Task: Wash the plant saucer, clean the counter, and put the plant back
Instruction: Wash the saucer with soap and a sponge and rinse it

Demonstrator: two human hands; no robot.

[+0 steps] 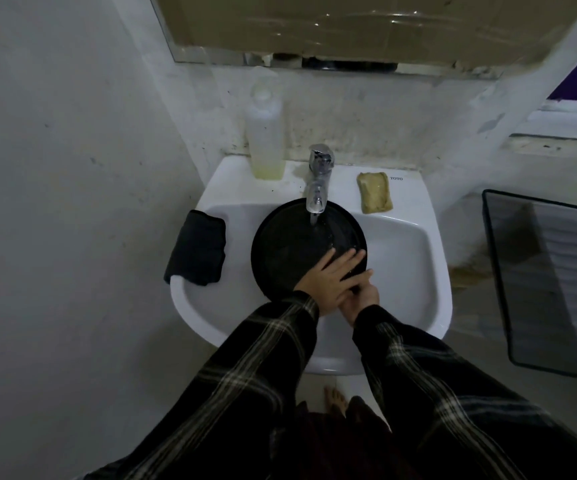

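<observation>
A round black plant saucer [290,244] is held tilted in the white sink [415,258], under the chrome tap [318,181], from which water runs onto it. My left hand [332,278] lies flat with spread fingers on the saucer's inner face near its lower right rim. My right hand [361,303] grips the rim from below, partly hidden under the left hand. No plant is in view.
A folded dark cloth [197,247] hangs over the sink's left rim. A yellow sponge [374,192] lies on the ledge right of the tap, and a clear bottle [266,133] with yellowish liquid stands to the tap's left. A dark mesh tray [550,278] sits at the right.
</observation>
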